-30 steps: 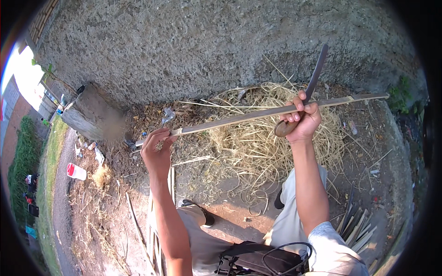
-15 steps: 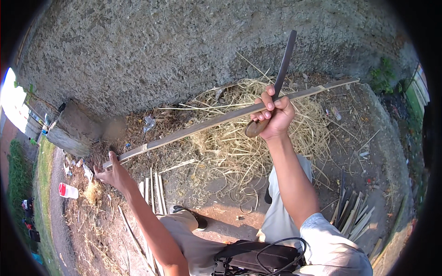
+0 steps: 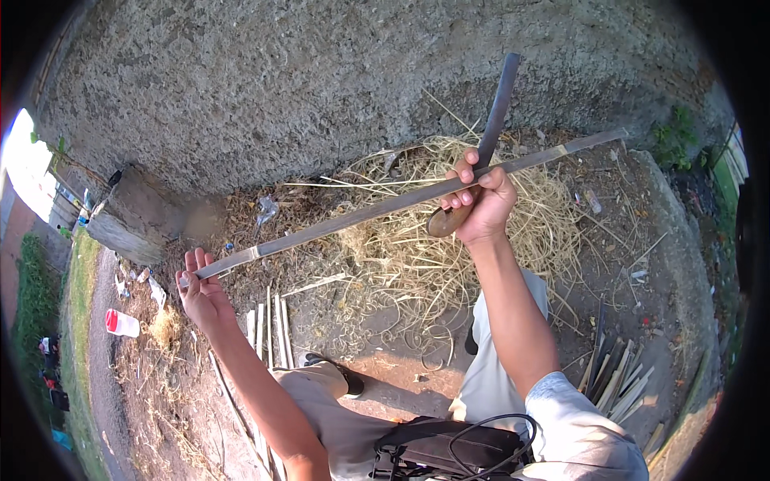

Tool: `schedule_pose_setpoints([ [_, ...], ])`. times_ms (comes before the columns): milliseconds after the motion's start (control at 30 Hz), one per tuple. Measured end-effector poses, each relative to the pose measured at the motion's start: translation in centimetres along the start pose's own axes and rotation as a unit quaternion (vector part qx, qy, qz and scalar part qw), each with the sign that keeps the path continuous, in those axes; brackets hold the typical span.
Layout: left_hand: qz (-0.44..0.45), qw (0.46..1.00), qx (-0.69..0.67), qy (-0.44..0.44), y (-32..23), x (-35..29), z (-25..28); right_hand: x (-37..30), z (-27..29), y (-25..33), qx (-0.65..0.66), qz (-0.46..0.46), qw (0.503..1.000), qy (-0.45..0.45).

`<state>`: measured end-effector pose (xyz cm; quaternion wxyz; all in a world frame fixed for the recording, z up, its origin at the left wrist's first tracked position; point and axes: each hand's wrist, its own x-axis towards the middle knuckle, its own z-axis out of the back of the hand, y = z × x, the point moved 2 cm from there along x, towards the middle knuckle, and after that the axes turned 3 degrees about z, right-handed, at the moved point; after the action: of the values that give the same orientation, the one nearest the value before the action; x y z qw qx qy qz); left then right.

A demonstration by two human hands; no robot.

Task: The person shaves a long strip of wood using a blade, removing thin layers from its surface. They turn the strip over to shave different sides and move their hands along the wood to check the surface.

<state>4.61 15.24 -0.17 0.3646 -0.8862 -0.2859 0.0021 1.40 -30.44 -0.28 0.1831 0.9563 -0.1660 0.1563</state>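
Note:
A long, narrow bamboo strip (image 3: pixel 345 222) slants across in front of me, its right end higher up in the picture. My left hand (image 3: pixel 207 303) grips its left end, thumb laid over it and fingertips showing past the far edge. Around the wooden handle of a machete my right hand (image 3: pixel 486 210) is closed, and the same fingers and thumb also pinch the strip. The machete's dark blade (image 3: pixel 499 104) points up and away, crossing the strip. Below both lies a heap of pale, curly bamboo shavings (image 3: pixel 401 276) on the ground.
A rough wall (image 3: pixel 321 88) runs along the far side. Cut bamboo pieces (image 3: pixel 619 381) lie at the lower right, and more strips (image 3: pixel 278 329) near my left leg. A concrete block (image 3: pixel 132 220) and a red-lidded plastic container (image 3: pixel 122 323) stand at left.
The strip has turned about its length, so a darker face shows. My left hand has shifted its hold, with the thumb now across the strip's end. The right hand keeps its grip.

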Motion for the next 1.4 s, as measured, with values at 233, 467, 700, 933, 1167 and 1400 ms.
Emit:
schedule_pose_setpoints([
  [233,0.091,0.957,-0.228,0.153,-0.1,-0.5,-0.8,0.8,0.9,0.1,-0.007,0.004,0.997,-0.078],
  [467,0.059,0.950,-0.191,0.238,-1.5,-1.6,-1.6,1.3,3.2,-0.4,-0.127,-0.062,0.953,-0.267],
  [700,0.019,0.923,-0.272,0.272,-8.5,-3.6,-5.7,-1.0,4.0,-6.0,-0.072,-0.185,0.918,-0.344],
  [933,-0.069,0.977,-0.066,0.188,-19.8,-9.0,-14.4,-8.2,3.5,-12.3,-0.188,-0.437,0.843,-0.252],
  [1167,-0.074,0.983,0.104,0.132,-16.4,-11.6,-23.4,-13.9,1.9,-13.3,-0.607,-0.584,0.479,0.248],
  [1400,-0.002,0.956,0.229,0.183,-11.3,-9.4,-25.9,-12.2,2.0,-8.8,-0.782,-0.385,0.271,0.408],
])
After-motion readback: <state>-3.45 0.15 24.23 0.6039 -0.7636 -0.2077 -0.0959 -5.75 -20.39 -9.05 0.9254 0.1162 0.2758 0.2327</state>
